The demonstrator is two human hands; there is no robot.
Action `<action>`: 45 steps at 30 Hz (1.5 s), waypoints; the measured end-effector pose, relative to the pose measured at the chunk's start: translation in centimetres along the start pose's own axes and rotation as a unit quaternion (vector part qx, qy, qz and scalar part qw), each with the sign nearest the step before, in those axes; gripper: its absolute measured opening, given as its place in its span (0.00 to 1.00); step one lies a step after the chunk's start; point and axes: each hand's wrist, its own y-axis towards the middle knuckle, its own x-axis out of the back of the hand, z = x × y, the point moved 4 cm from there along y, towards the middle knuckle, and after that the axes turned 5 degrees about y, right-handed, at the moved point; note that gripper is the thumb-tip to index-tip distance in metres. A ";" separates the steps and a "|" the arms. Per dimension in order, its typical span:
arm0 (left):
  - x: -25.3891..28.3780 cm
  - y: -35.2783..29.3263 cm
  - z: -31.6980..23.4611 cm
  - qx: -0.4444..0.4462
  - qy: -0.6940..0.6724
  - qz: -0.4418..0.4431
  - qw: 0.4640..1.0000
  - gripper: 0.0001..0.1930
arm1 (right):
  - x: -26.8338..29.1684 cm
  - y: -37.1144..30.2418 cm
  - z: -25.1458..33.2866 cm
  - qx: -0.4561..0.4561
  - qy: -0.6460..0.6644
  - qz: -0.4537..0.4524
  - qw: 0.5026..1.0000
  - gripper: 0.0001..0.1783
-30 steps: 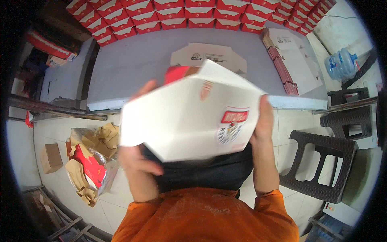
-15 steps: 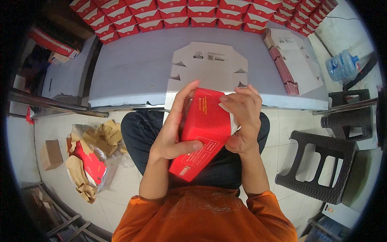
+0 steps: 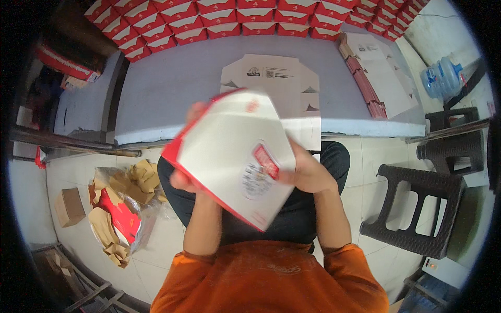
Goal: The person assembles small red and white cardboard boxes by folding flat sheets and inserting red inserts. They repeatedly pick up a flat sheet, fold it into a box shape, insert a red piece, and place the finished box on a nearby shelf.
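A folded red-and-white carton box (image 3: pixel 224 138) is held above my lap, tilted, with its white printed face turned up. My left hand (image 3: pixel 186 180) grips its left side, the fingers partly hidden behind the red edge. On the opposite side, my right hand (image 3: pixel 314 172) holds the box by its right edge, thumb over the white face. The box and hands are slightly blurred. Beyond them a flat, unfolded carton blank (image 3: pixel 284 78) lies on the grey table (image 3: pixel 167 94), reaching past its near edge. The box covers part of this blank.
Rows of finished red-and-white boxes (image 3: pixel 258 23) are stacked along the table's far side. A pile of flat cartons (image 3: pixel 386 78) lies at the right. Dark plastic stools (image 3: pixel 376 229) and a blue water bottle (image 3: pixel 442 78) stand right; a bag of paper scraps (image 3: pixel 122 208) sits left.
The box has been turned over: its red sides faced up before, and its white face does now. It has shifted slightly left, and both hands remain on it.
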 end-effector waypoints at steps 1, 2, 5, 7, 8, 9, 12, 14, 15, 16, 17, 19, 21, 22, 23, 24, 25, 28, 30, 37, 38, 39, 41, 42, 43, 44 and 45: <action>0.3 1.0 -0.4 0.015 -0.034 0.016 0.999 0.56 | 0.4 -0.5 -1.6 -0.074 0.044 0.078 0.993 0.28; 0.4 1.8 -1.0 0.031 -0.068 0.030 0.997 0.55 | 1.8 -0.4 -1.6 -0.066 0.047 0.022 0.996 0.29; 5.9 -1.0 -0.8 0.238 0.128 -0.001 0.963 0.45 | 6.1 0.3 -1.5 -0.006 0.039 -0.107 0.993 0.27; 5.7 -2.0 1.5 0.326 0.290 -0.077 0.897 0.37 | 8.4 1.5 -2.8 0.144 -0.121 -0.109 0.976 0.27; 4.5 -2.3 3.0 0.256 0.370 -0.114 0.886 0.33 | 8.3 1.7 -3.8 0.171 -0.139 -0.118 0.968 0.24; 3.9 -2.6 4.2 0.179 0.445 -0.150 0.865 0.29 | 8.0 2.3 -4.7 0.201 -0.160 -0.125 0.959 0.21; 5.2 -3.8 6.4 0.109 0.455 -0.194 0.862 0.24 | 8.4 2.7 -6.5 0.192 -0.068 -0.180 0.962 0.17; 4.8 -3.8 6.5 0.119 0.486 -0.220 0.838 0.21 | 9.0 2.6 -6.9 0.201 0.026 -0.147 0.968 0.20; 4.7 -3.8 6.5 0.123 0.501 -0.233 0.824 0.20 | 9.3 2.5 -7.4 0.140 0.054 -0.169 0.974 0.24; 4.6 -3.3 6.2 0.099 0.519 -0.215 0.821 0.20 | 8.7 2.3 -7.1 0.080 0.083 -0.190 0.975 0.27; 4.4 -2.7 6.0 0.104 0.490 -0.255 0.827 0.20 | 8.5 2.3 -6.8 0.027 0.109 -0.208 0.972 0.30; 5.7 -2.1 6.0 0.107 0.496 -0.251 0.824 0.21 | 7.6 0.9 -5.5 0.064 -0.075 -0.141 0.985 0.38; 6.9 -0.6 6.2 0.192 0.418 -0.291 0.839 0.24 | 7.3 0.0 -4.0 0.069 -0.162 -0.121 0.977 0.44; 7.2 -0.3 6.3 0.237 0.377 -0.308 0.841 0.25 | 10.5 0.1 -5.1 0.024 -0.195 -0.245 0.949 0.41; 7.3 -0.1 6.1 0.228 0.393 -0.295 0.841 0.24 | 14.2 -0.2 -5.8 -0.024 -0.224 -0.365 0.903 0.39; 7.6 -0.4 5.3 0.215 0.415 -0.287 0.836 0.24 | 17.0 1.0 -4.2 0.018 -0.015 -0.439 0.898 0.35; 7.6 -0.8 4.7 0.202 0.437 -0.278 0.831 0.23 | 20.3 3.2 -2.4 0.059 0.194 -0.488 0.849 0.31; 8.2 -4.8 2.9 0.217 0.498 -0.260 0.798 0.18 | 30.6 12.1 6.2 0.227 0.145 -0.436 0.859 0.17; 7.8 -7.5 1.6 0.211 0.492 -0.289 0.794 0.15 | 29.9 18.6 13.2 0.324 0.207 -0.452 0.805 0.14; 4.6 -10.8 -1.5 0.208 0.533 -0.319 0.755 0.14 | 32.8 36.0 17.7 0.148 -0.044 -0.485 0.861 0.21; 4.6 -10.8 -2.0 0.204 0.538 -0.323 0.752 0.14 | 31.6 36.9 17.4 0.104 -0.180 -0.450 0.868 0.22; 4.6 -10.8 -2.4 0.200 0.542 -0.325 0.749 0.14 | 30.6 37.4 17.1 0.059 -0.314 -0.408 0.856 0.23; 4.9 -10.6 -2.7 0.199 0.557 -0.323 0.738 0.14 | 29.1 37.8 17.0 0.071 -0.577 -0.298 0.757 0.23; 5.0 -10.4 -2.7 0.200 0.564 -0.320 0.735 0.14 | 28.4 37.0 16.4 0.124 -0.696 -0.234 0.667 0.21; 4.9 -10.0 -2.6 0.198 0.585 -0.302 0.726 0.14 | 26.9 35.8 15.4 0.146 -0.645 -0.245 0.709 0.20; 4.5 -9.3 -2.2 0.197 0.603 -0.282 0.720 0.13 | 25.6 34.2 14.7 0.169 -0.592 -0.256 0.745 0.20; 3.9 -8.5 -1.7 0.197 0.621 -0.260 0.712 0.13 | 24.4 32.5 14.0 0.193 -0.537 -0.267 0.777 0.19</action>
